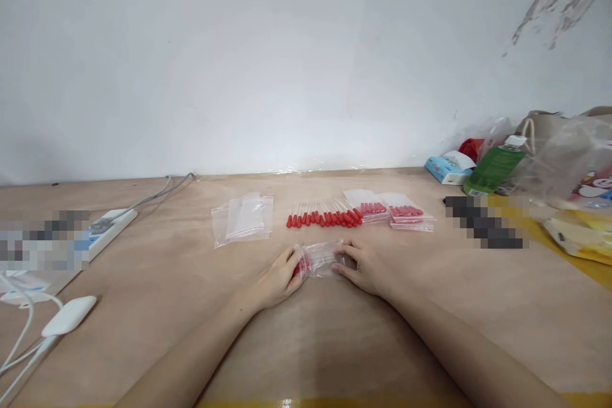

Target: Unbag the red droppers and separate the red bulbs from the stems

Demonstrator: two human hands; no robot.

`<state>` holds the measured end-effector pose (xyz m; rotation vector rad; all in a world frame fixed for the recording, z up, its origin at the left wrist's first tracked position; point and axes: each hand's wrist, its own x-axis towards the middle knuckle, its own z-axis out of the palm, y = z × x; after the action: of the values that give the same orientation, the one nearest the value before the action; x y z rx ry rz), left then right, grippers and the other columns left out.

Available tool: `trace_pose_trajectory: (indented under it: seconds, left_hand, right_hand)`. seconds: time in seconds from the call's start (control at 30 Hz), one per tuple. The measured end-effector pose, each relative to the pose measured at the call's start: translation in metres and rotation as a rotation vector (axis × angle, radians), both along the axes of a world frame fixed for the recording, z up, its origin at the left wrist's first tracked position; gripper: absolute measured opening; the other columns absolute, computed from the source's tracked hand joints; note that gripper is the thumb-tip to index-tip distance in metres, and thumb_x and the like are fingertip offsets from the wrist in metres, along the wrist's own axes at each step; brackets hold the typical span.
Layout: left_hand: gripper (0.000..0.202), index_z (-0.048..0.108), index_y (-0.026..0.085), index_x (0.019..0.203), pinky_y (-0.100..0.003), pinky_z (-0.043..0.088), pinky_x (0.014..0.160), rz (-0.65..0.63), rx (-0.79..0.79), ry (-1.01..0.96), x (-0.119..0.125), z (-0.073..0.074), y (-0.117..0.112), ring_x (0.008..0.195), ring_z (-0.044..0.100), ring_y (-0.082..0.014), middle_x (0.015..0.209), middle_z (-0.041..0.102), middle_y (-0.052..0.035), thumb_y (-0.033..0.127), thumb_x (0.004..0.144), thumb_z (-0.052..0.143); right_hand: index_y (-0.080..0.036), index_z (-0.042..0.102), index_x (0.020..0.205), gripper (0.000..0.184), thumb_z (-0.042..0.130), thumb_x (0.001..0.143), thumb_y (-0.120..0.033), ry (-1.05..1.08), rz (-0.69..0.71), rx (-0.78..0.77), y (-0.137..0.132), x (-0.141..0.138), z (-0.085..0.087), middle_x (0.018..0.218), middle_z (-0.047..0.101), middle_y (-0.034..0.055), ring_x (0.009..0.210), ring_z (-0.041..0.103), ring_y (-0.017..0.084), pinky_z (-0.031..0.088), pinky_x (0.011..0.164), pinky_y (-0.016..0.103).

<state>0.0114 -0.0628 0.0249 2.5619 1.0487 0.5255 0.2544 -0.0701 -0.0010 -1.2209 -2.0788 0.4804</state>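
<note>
Clamp lightly with the left hand (281, 275), closed on the red end of the clear bag (325, 258), stretched across to the curled right hand (365, 266); steady the opposite end there, pinched or merely touched, impossible to tell. Smooth gently, without squeezing. Just beyond the grip, avoid nudging the loose red-tipped droppers (322, 219) on the tabletop (306, 344); leave undisturbed the flat bags (249, 217) beyond to the left and filled bags (406, 211) beyond to the right.
</note>
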Motion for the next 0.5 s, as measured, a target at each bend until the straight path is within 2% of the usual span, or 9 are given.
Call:
trace_pose_trajectory:
  seconds: [0.2, 0.4, 0.5]
  left_hand:
    - [0.021, 0.052, 0.018, 0.096, -0.033, 0.044, 0.081, 0.013, -0.042, 0.022, 0.0019, 0.0042, -0.0023, 0.086, 0.050, -0.0181, 0.094, 0.052, -0.0072, 0.027, 0.089, 0.035]
    - [0.025, 0.054, 0.021, 0.109, -0.035, 0.040, 0.090, -0.101, 0.047, -0.051, -0.0046, 0.0031, 0.0016, 0.103, 0.048, -0.0199, 0.107, 0.056, -0.0082, 0.024, 0.088, 0.043]
    - [0.025, 0.058, 0.021, 0.106, -0.034, 0.041, 0.088, -0.066, 0.027, -0.107, -0.0061, -0.0004, 0.0044, 0.100, 0.051, -0.0196, 0.105, 0.059, -0.0075, 0.023, 0.088, 0.040]
  right_hand:
    - [-0.020, 0.060, 0.096, 0.022, 0.058, 0.078, -0.032, -0.010, 0.000, -0.012, -0.0008, 0.0014, 0.0013, 0.094, 0.057, 0.0048, 0.077, 0.054, 0.014, 0.045, 0.071, 0.029]
    - [-0.020, 0.060, 0.096, 0.021, 0.056, 0.079, -0.032, 0.001, -0.005, -0.006, 0.0005, 0.0027, -0.0008, 0.095, 0.057, 0.0053, 0.077, 0.054, 0.015, 0.045, 0.072, 0.030]
    - [-0.021, 0.060, 0.095, 0.021, 0.056, 0.078, -0.032, -0.009, -0.011, -0.012, 0.0004, 0.0026, -0.0008, 0.094, 0.056, 0.0049, 0.076, 0.054, 0.014, 0.045, 0.072, 0.029]
